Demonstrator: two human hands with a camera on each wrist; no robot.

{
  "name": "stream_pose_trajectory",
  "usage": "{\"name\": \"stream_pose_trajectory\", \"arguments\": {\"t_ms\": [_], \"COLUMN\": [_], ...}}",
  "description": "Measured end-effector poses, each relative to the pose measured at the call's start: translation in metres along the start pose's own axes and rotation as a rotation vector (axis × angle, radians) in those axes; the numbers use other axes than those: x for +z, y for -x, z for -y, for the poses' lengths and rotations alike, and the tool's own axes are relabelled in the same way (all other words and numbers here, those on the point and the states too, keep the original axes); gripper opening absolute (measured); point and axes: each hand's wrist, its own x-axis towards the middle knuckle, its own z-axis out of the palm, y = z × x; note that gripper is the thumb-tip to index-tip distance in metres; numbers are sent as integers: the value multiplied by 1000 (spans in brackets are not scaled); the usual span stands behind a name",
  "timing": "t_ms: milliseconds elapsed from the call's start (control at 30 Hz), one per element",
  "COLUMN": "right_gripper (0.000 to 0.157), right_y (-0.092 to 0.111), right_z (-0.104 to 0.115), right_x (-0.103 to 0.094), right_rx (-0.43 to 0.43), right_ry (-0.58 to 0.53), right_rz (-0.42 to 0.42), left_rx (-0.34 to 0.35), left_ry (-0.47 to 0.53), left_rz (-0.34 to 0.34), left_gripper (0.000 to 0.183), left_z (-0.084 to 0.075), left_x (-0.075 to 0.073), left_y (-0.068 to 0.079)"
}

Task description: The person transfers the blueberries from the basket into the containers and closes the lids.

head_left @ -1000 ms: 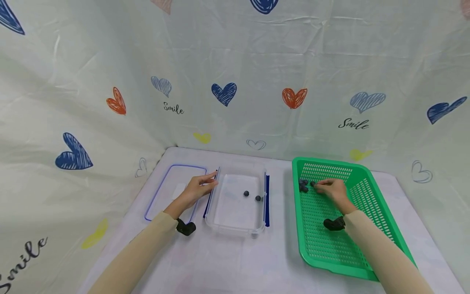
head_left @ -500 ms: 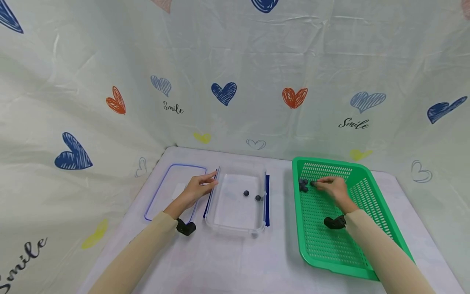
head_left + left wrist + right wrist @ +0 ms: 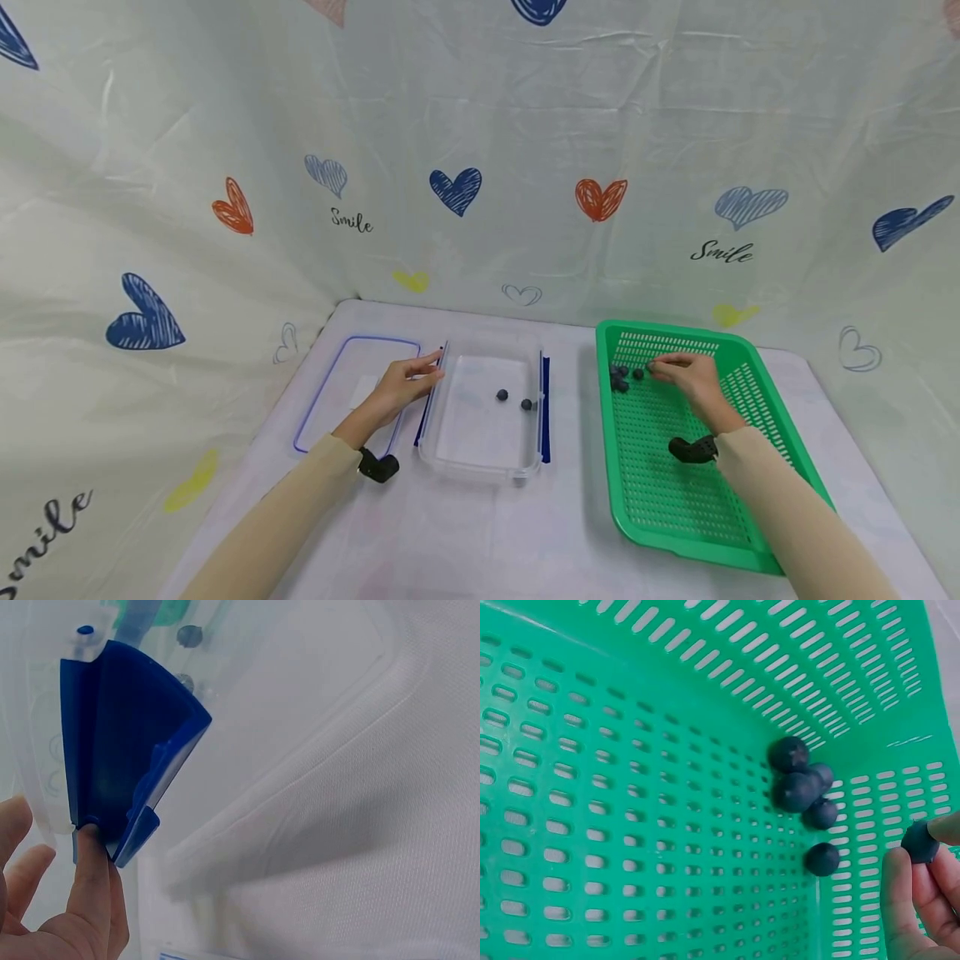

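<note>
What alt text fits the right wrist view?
The right hand pinches one dark berry at the frame's right edge, a green slotted basket behind it. Inside, four more berries cluster together and another berry lies just apart.

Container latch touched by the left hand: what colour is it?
The latch is deep blue, seen best in the left wrist view.
</note>
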Motion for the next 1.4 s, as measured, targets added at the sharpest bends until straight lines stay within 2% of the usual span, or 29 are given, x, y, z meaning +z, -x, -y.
{"name": "stream_pose_trajectory", "arguments": {"t_ms": [400, 533, 667, 800, 900, 1033, 1167, 1400], "right_gripper": [45, 45, 47, 47, 47, 49, 51, 47], "right_y": [2, 4, 5, 8, 11, 14, 17, 18], "right_z": [19, 27, 37, 46, 52, 59, 67, 77], "right_x": [-4, -3, 0, 5, 9, 14, 22, 36], "right_rx": [-16, -38, -41, -42, -44, -50, -55, -85], "right_ry": [-74, -94, -116, -94, -102, -96, -67, -107], "right_rz": [33, 44, 42, 46, 60, 86, 108, 146], "left_rx": [24, 57, 39, 24, 17, 23, 32, 30], "left_ry": [-4, -17, -4, -24, -34, -12, -11, -17], "left_rz": [14, 15, 19, 29, 28, 23, 21, 12], "left_gripper": [52, 53, 53, 51, 50, 52, 52, 51], "left_z": [0, 1, 1, -18, -21, -2, 1, 1], "left_x": [-1, -1, -1, 0, 1, -1, -1, -2], "left_y": [1, 1, 0, 12, 14, 1, 1, 0]}}
